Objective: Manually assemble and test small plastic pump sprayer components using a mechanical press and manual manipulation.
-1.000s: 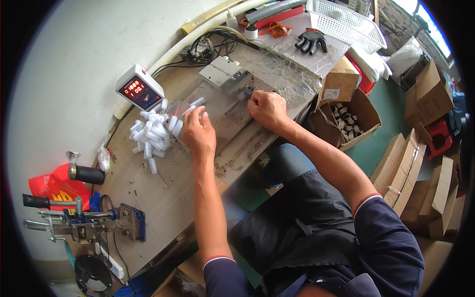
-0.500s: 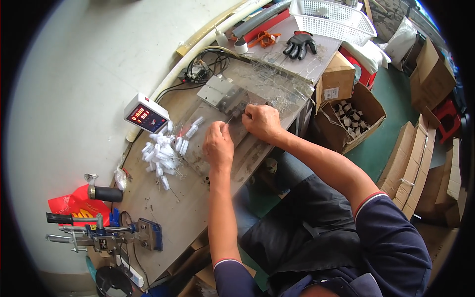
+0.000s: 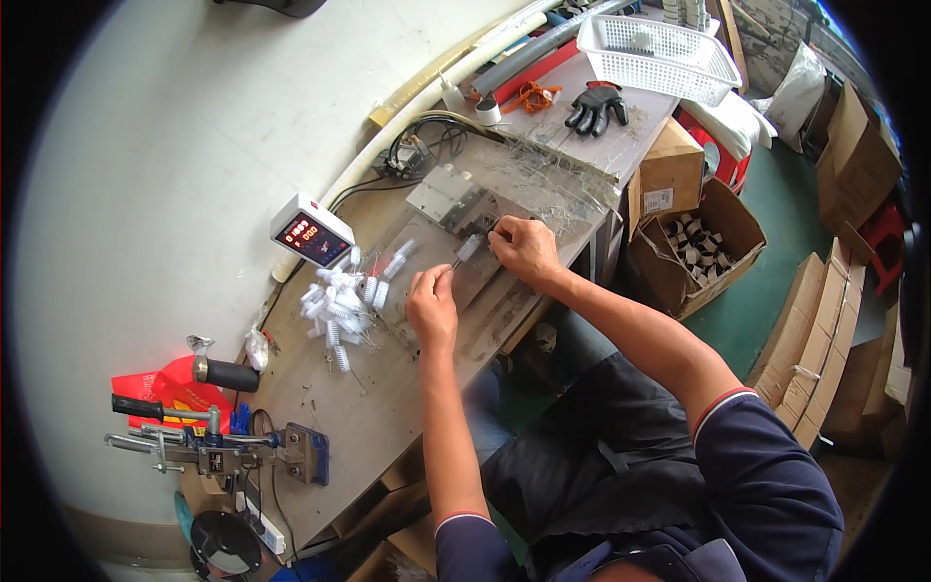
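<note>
Both hands moved in from the pile of white brushes (image 3: 339, 301): left hand (image 3: 432, 308) and right hand (image 3: 524, 247) pinch opposite ends of a small white brush (image 3: 468, 248), held taut over the workbench (image 3: 388, 407) beside the metal fixture (image 3: 448, 194).

At the centre of the frame, the fingertips of the right hand (image 3: 524, 247) curl under the knuckles, so what they pinch is hidden. The left hand (image 3: 433, 308) shows only its back; its grip on the small white brush (image 3: 467, 249) cannot be made out. The white pieces (image 3: 339, 301) heaped left of centre are too small to tell apart or count. The digits on the red display (image 3: 310, 233) are too small to read. The cardboard box (image 3: 693, 247) at the right holds small items too tiny to identify. At the lower edge, the person's shoulders are cut off. The white basket (image 3: 659, 48) at the top is clipped by the frame's rim.
</note>
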A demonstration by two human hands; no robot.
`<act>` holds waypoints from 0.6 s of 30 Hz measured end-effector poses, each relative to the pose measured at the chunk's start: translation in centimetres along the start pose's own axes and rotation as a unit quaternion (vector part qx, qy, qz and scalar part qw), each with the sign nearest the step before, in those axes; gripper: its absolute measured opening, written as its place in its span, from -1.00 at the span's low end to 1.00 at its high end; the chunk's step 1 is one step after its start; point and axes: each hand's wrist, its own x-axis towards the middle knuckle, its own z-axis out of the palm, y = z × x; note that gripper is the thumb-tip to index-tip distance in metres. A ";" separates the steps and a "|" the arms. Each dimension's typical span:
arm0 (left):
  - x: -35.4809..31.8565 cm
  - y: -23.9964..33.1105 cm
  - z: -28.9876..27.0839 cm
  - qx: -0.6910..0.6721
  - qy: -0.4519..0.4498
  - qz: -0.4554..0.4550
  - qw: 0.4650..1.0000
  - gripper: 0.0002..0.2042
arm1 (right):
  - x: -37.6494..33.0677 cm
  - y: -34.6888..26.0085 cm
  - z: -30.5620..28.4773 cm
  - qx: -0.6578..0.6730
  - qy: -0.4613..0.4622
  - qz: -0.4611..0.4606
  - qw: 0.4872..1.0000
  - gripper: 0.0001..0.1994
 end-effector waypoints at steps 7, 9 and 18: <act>-0.1 0.5 -0.8 -0.048 0.019 0.010 0.999 -0.95 | 0.0 0.6 0.0 0.158 -0.029 -0.013 0.987 -0.77; -0.2 0.8 -0.7 -0.059 0.014 0.021 0.998 -0.95 | 0.1 1.0 -0.3 0.203 -0.052 -0.031 0.977 -0.76; -0.5 1.5 -0.2 -0.063 -0.013 0.034 0.997 -0.93 | 0.5 1.1 -1.3 0.290 -0.178 0.081 0.937 -0.81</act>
